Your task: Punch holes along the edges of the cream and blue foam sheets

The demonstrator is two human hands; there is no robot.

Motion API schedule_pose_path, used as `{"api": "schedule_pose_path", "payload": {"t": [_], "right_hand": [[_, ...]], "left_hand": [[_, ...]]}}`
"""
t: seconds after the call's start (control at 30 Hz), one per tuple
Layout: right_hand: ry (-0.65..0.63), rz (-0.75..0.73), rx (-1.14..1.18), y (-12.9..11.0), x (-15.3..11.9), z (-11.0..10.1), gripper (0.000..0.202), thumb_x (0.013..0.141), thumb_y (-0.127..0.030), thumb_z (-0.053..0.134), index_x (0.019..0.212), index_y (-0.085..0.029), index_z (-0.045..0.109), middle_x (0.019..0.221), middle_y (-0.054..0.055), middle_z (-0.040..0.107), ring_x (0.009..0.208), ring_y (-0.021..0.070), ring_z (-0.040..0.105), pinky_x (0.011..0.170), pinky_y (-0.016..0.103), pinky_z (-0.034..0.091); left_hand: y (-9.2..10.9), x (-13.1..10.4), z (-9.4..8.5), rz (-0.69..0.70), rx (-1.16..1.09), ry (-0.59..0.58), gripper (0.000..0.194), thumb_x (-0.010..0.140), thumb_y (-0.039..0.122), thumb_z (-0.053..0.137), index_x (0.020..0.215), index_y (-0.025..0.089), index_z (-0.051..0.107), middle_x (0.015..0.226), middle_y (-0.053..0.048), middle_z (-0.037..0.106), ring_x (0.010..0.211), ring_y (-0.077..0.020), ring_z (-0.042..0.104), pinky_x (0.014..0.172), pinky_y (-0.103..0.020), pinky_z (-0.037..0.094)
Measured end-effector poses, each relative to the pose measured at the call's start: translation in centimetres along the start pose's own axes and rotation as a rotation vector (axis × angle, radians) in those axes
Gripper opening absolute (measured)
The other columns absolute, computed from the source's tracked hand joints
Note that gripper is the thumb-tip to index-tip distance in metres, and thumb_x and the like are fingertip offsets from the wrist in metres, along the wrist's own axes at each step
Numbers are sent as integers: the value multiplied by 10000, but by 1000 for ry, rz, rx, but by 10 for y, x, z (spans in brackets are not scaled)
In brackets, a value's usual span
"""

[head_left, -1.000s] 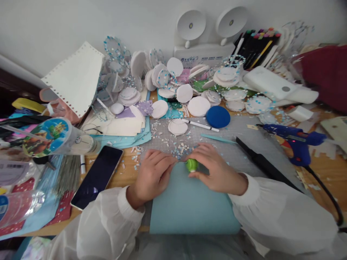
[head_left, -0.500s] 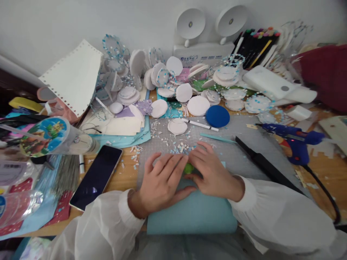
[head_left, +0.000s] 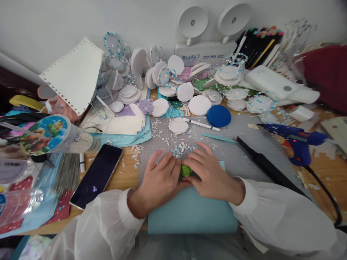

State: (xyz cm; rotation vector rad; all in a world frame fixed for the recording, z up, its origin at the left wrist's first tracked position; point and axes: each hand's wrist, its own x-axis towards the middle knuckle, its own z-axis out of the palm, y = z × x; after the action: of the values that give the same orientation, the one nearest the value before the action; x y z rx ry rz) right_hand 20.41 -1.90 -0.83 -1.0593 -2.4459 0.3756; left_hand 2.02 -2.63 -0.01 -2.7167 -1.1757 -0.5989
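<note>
A small bright green object shows between my two hands, above the teal sheet at the near edge of the grey mat. My left hand has its fingers bent round the left side of the green object. On the other side, my right hand closes on it with thumb and fingers. Fingers cover most of the object. Blue and white paper bits lie just beyond my fingertips. Farther back are a white paper disc, a white pen and a blue round lid.
A phone and a lidded cup are on the left. To the right lie a black tool and a blue glue gun with its cable. Many white discs crowd the back, before a two-headed lamp.
My left hand's fingers have curled in and its thumb has drawn closer to the right thumb. More of the green object shows, slightly farther left.
</note>
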Motion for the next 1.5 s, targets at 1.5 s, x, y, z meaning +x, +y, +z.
{"api": "schedule_pose_path", "payload": {"t": [1.5], "right_hand": [[-21, 83, 182, 23, -7, -12, 279, 787, -304, 698, 1005, -187, 570, 891, 38, 614, 907, 220, 571, 1063, 499, 253]], "left_hand": [[-25, 2, 0, -28, -314, 21, 145, 861, 107, 524, 920, 188, 630, 789, -1, 685, 750, -158, 553, 905, -405, 332]]}}
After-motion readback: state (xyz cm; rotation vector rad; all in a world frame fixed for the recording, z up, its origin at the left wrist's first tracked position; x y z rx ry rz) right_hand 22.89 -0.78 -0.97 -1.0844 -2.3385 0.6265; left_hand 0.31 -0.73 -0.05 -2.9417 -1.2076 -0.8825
